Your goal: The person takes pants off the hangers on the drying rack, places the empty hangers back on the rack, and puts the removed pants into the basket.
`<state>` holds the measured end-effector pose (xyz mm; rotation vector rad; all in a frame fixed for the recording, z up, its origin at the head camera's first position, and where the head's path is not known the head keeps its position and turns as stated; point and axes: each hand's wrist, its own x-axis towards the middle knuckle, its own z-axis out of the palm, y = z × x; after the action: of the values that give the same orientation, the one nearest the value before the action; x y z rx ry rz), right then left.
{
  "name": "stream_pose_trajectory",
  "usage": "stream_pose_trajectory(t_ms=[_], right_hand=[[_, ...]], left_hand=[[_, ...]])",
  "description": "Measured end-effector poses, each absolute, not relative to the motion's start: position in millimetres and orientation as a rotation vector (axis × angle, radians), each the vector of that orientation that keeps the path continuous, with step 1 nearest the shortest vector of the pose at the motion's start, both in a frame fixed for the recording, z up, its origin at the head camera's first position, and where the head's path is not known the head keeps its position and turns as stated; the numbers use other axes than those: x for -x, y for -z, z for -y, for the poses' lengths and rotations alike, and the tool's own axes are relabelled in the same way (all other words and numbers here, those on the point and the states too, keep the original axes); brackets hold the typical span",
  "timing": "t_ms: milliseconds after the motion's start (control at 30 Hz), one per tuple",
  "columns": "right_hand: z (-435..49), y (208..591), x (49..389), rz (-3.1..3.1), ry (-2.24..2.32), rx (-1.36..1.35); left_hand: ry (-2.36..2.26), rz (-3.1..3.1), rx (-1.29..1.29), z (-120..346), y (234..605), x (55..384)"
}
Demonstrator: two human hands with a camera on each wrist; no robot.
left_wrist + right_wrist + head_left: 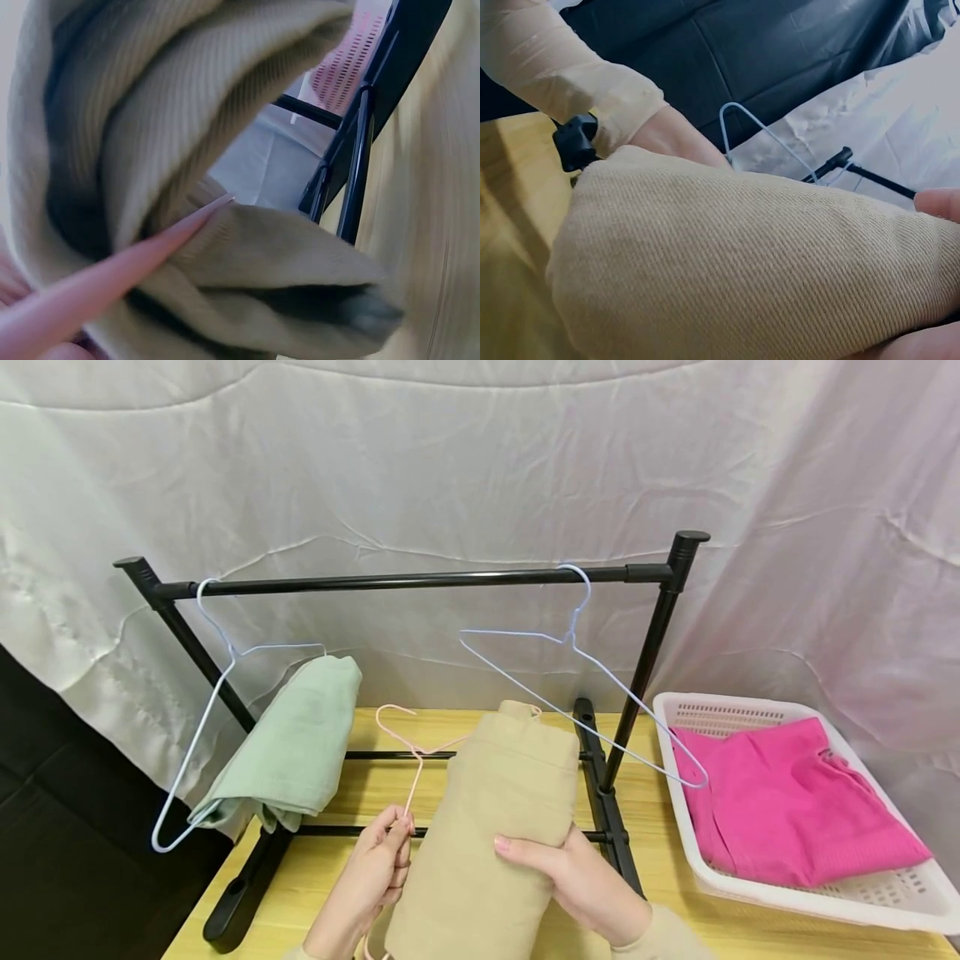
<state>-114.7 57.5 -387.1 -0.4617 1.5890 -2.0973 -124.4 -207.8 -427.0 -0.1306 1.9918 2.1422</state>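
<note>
In the head view my left hand pinches one side wire of a pink hanger between thumb and fingers. A folded beige garment hangs over the hanger and covers its right side. My right hand holds this garment by its right edge, thumb on top and the other fingers hidden beneath. From the left wrist, the pink wire runs in among the ribbed folds of beige cloth. The right wrist view is mostly filled by the garment's woven outer face.
Behind my hands stands a black rack. On its bar, a blue hanger at left carries a folded mint-green garment; a bare blue hanger hangs at right. A white basket with bright pink clothing stands right on the wooden table.
</note>
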Motion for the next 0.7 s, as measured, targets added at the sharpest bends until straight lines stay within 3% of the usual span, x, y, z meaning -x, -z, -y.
stream_pose_trajectory(t_ms=[700], right_hand=[[-106.3, 347.7, 97.1, -1.719, 2.003, 0.602]], left_hand=[[-2.168, -2.078, 0.190, 214.1, 426.8, 122.8]])
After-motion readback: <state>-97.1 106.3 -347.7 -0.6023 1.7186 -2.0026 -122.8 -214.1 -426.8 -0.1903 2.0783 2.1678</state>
